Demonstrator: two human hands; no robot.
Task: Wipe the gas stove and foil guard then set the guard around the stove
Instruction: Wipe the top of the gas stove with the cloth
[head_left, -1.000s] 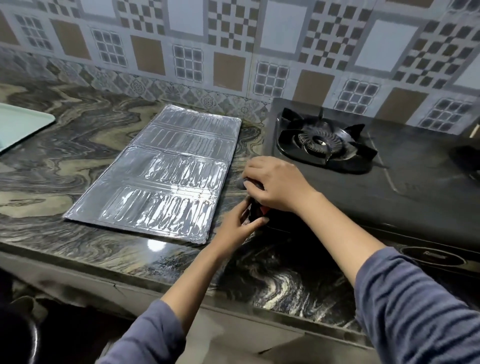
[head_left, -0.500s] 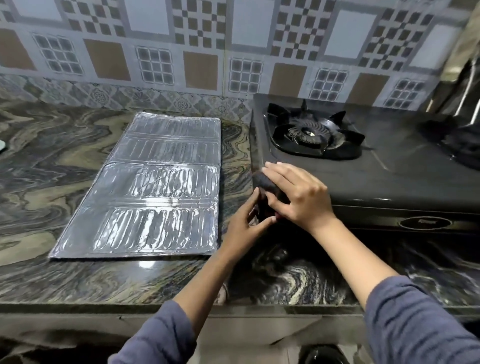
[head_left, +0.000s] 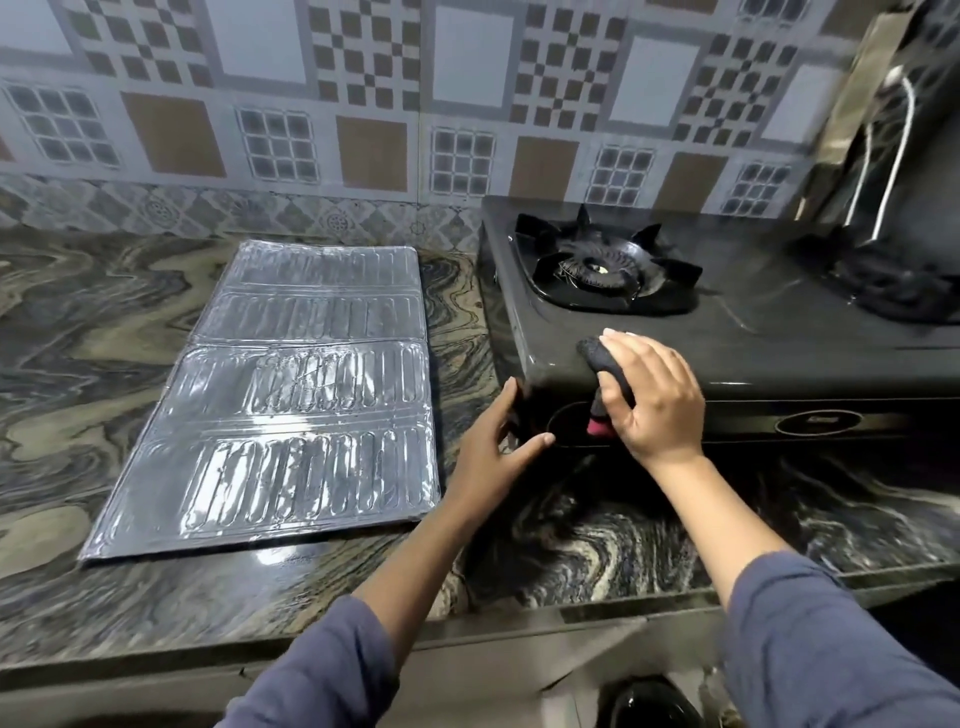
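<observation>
A black gas stove (head_left: 779, 358) stands on the marble counter at the right, its left burner (head_left: 597, 270) near the back. My right hand (head_left: 649, 395) presses a dark cloth (head_left: 595, 351) with a pink edge onto the stove's front left corner. My left hand (head_left: 493, 452) rests against the stove's left front corner, fingers apart, holding nothing. The silver foil guard (head_left: 291, 395) lies flat and folded on the counter left of the stove, apart from both hands.
A patterned tiled wall (head_left: 363, 104) runs behind the counter. A dark object with a white cord (head_left: 893, 156) stands at the stove's far right. The counter's front edge (head_left: 363, 644) is close to my body. A dark round object (head_left: 649, 701) sits below it.
My right hand has moved the cloth up onto the stove's front left edge. My left hand let go of the cloth and now touches the stove corner. The view shifted right.
</observation>
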